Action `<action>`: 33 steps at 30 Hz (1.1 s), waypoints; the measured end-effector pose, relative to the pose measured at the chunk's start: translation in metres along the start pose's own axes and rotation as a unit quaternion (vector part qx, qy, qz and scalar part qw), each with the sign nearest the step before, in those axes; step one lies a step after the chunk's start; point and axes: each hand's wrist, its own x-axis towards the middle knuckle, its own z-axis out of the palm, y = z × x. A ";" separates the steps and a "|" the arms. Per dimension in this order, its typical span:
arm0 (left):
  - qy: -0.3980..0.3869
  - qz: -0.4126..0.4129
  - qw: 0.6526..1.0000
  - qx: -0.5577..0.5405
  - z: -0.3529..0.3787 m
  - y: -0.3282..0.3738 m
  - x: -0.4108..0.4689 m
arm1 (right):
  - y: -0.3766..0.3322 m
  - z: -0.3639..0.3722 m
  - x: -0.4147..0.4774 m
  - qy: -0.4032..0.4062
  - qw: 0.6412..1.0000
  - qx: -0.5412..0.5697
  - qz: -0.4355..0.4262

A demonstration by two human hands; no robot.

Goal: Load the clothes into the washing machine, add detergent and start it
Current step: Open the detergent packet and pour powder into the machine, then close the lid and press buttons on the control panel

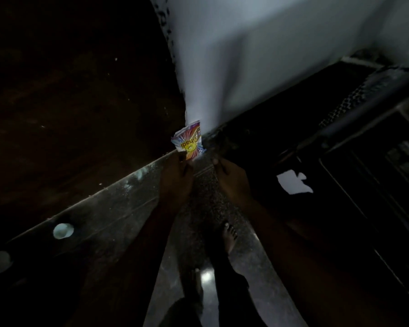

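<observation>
Sachet: small colourful detergent sachet (187, 143) was held upright and print upside down at centre frame, its top edge overlapping the bottom corner of the white wall (234, 55).
Left hand (175, 178): pinched the sachet's lower edge, thumb and fingers curled on it.
Right hand (232, 178): sat just beside the sachet and apart from it, fingers curled; too dark to tell if it held anything.
Gap: a narrow strip of speckled floor (203, 208) showed between the two hands.
Ledge: a grey ledge (118, 208) ran diagonally from lower left up to the hands, with two pale round spots (63, 230) near its left end.
Right side: a dark bulky shape (376, 173) crowded close to the right arm, with a white patch (293, 184) on it; not identifiable.
Foot: a bare foot (229, 234) stood on the floor between the arms.
Open room: dark area to the left of the ledge, details unreadable.
</observation>
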 end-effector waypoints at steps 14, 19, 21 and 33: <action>-0.081 0.298 0.933 0.184 -0.093 0.113 -0.153 | -0.102 -0.089 -0.197 0.223 0.974 0.044 -0.023; -0.085 0.405 0.889 0.196 -0.094 0.157 -0.171 | -0.101 -0.129 -0.242 0.312 0.948 0.060 -0.015; -0.096 0.429 0.878 0.188 -0.084 0.179 -0.174 | -0.100 -0.146 -0.257 0.344 0.937 0.048 -0.018; -0.126 0.600 0.770 0.174 0.007 0.297 -0.197 | -0.066 -0.255 -0.315 0.482 0.872 -0.085 0.019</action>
